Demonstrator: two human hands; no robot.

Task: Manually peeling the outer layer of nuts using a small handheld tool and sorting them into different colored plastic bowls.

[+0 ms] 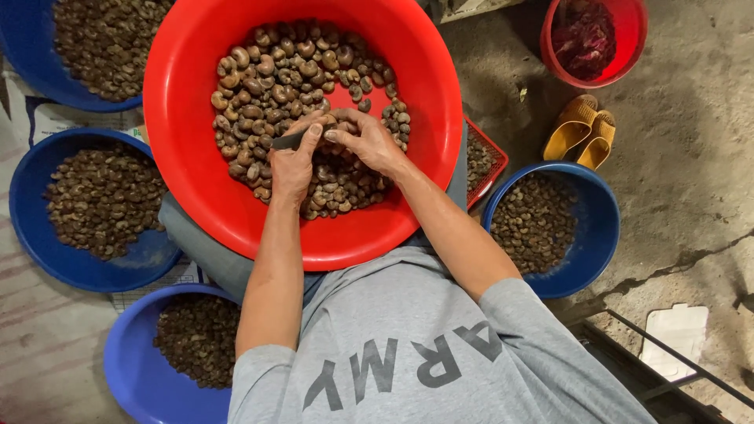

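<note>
A large red basin (188,180) rests on my lap, partly filled with brown shelled nuts (283,71). Both hands meet over the pile. My left hand (290,166) grips a small dark blade (287,141) between thumb and fingers. My right hand (369,141) pinches a single nut (333,124) at its fingertips, right against the blade's tip. My grey shirt fills the bottom of the view.
Blue basins of darker nuts surround me: far left top (31,71), left (47,251), lower left (129,369) and right (593,228). A red basket (493,157) peeks out beside the red basin. A red bucket (628,47) and yellow sandals (581,129) sit on the concrete floor.
</note>
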